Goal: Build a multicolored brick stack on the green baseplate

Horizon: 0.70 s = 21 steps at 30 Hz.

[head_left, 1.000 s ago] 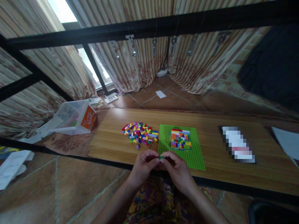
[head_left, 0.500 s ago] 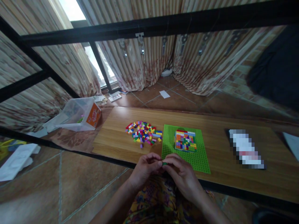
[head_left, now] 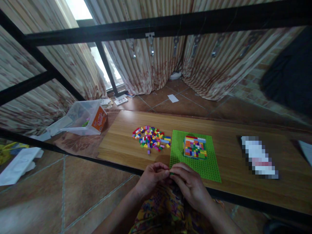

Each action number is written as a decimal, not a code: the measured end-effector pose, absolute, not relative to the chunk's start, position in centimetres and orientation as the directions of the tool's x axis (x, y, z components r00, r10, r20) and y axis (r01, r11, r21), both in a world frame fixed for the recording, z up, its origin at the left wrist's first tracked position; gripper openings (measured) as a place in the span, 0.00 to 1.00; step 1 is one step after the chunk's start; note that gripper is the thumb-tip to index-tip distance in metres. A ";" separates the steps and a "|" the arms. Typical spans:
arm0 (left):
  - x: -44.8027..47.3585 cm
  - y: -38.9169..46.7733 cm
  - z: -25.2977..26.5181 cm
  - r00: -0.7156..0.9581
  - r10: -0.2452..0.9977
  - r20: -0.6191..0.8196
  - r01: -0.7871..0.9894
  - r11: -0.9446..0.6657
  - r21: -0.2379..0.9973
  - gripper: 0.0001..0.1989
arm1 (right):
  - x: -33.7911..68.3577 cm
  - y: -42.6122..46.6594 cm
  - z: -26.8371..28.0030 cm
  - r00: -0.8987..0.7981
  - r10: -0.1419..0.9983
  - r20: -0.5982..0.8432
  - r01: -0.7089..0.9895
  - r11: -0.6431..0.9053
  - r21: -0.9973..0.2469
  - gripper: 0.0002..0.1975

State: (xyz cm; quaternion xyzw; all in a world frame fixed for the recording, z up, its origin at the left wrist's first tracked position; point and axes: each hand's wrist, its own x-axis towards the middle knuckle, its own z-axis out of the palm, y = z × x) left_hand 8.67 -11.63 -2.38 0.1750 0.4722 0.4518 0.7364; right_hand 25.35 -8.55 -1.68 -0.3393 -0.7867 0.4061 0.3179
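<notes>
My left hand [head_left: 154, 177] and my right hand [head_left: 188, 182] meet at the near edge of the table, fingertips together. Between the right thumb and fingers shows a small green toy brick [head_left: 172, 173]. The left fingers are pinched right beside it; whether they also grip a piece is hidden. Just beyond my hands lies a green studded baseplate [head_left: 212, 170], carrying a square block of many-coloured bricks [head_left: 195, 147]. Left of the plate, a loose pile of small coloured bricks [head_left: 152, 139] is spread on the table.
A wooden table [head_left: 117, 143] runs across the view. On its right lies a blurred-out flat object [head_left: 259, 157]. A clear plastic bin [head_left: 84, 118] with an orange label stands at the left end. Black metal bars [head_left: 156, 29] cross above, in front of curtains [head_left: 156, 68].
The whole view has shifted slightly, with the scene sitting a little further right. My hands stay together, and the right fingers cover a bit more of the green brick.
</notes>
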 end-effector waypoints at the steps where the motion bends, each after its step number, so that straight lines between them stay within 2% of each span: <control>1: 8.4 -11.5 -2.3 0.132 0.839 -0.528 -0.461 0.523 0.717 0.17 | 25.2 -8.6 -1.8 -0.565 0.797 0.216 0.284 0.433 -0.856 0.07; 3: 7.4 -10.7 -2.2 0.030 0.888 -0.460 -0.300 0.447 0.843 0.15 | 24.6 -8.5 -2.1 -0.548 0.814 0.194 0.311 0.414 -0.856 0.07; 4: 6.7 -10.2 -2.1 -0.059 0.919 -0.390 -0.163 0.376 0.912 0.14 | 24.2 -8.4 -2.4 -0.533 0.826 0.184 0.331 0.404 -0.853 0.06; 5: 5.8 -9.5 -2.0 -0.179 0.946 -0.269 0.013 0.276 0.961 0.12 | 23.7 -8.3 -2.6 -0.511 0.841 0.181 0.355 0.397 -0.846 0.06; 6: 4.9 -8.8 -1.9 -0.295 0.945 -0.138 0.196 0.201 0.960 0.10 | 23.1 -8.0 -3.0 -0.482 0.857 0.185 0.382 0.395 -0.835 0.06; 8: 3.2 -7.3 -2.0 -0.414 0.910 0.033 0.471 0.183 0.863 0.10 | 21.9 -7.1 -3.7 -0.416 0.884 0.213 0.449 0.403 -0.797 0.06; 11: 1.6 -5.4 -2.6 -0.370 0.921 0.118 0.726 0.208 0.656 0.10 | 20.5 -5.3 -4.7 -0.371 0.894 0.252 0.572 0.433 -0.697 0.08; 14: 1.4 -4.2 -3.4 -0.305 0.947 0.101 0.811 0.202 0.550 0.09 | 19.8 -3.5 -5.3 -0.383 0.885 0.266 0.630 0.461 -0.625 0.11; 16: 1.5 -3.7 -3.8 -0.309 0.945 0.107 0.799 0.197 0.568 0.08 | 19.8 -2.6 -5.5 -0.386 0.879 0.279 0.636 0.473 -0.610 0.14; 21: 1.6 -3.8 -3.5 -0.392 0.920 0.021 0.490 0.190 0.851 0.08 | 20.2 -2.5 -5.3 -0.326 0.891 0.314 0.627 0.453 -0.634 0.14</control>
